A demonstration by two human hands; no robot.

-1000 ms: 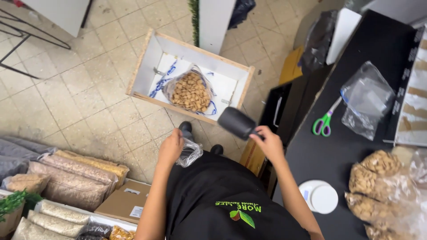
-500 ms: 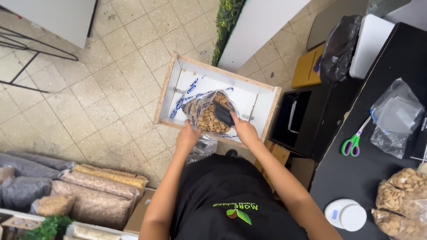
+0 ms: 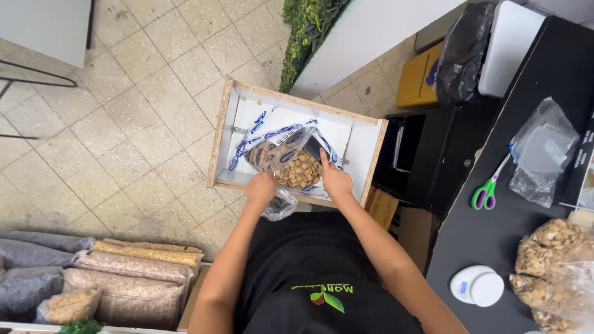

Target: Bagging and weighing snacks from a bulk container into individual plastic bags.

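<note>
The person leans over a white wooden-edged box [image 3: 365, 139] that sits on the tiled floor [image 3: 124, 124]. Inside the box lies a large clear bag with blue print [image 3: 281, 154], open at the top and filled with small brown squares of cereal.

The right hand [image 3: 335, 180] reaches into the mouth of that bag. Its fingers [image 3: 323, 158] are closed around a dark scoop [image 3: 313, 148], which is pushed down into the cereal; only the upper part of the scoop shows. The left hand [image 3: 262, 188] is at the near edge of the box, its fingers curled shut on the neck of a small clear plastic bag [image 3: 279, 205], which hangs just below the hand, outside the box and close to the person's black shirt.

To the right stands a black bench [image 3: 495, 247]. On it lie green-handled scissors [image 3: 487, 188], a bunch of empty clear bags [image 3: 544, 151], a small white round scale [image 3: 477, 286] and, at the near right edge, bags of nuts [image 3: 554, 260]. At the lower left, well apart from the hands, long filled sacks [image 3: 124, 278] lie side by side in a row.
</note>
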